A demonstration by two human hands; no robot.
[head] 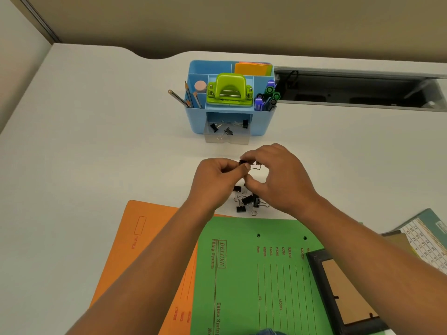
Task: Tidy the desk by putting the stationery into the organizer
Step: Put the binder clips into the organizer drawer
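Note:
A blue desk organizer [196, 117] stands at the back of the white desk, holding pencils, pens, a green hole punch [229, 90] and sticky notes. Its clear front drawer [227, 137] is pulled open with three black binder clips inside. My left hand [217, 176] and my right hand [278, 176] meet above the desk and together pinch one black binder clip [243, 162] with wire handles. Below the hands lies a loose pile of several black binder clips [248, 201], partly hidden by my fingers.
An orange folder [145, 238] and a green folder [254, 274] lie at the near edge. A dark picture frame [316, 262] rests on the green folder, with a calendar [425, 240] at the right. A cable recess [358, 89] opens behind the organizer.

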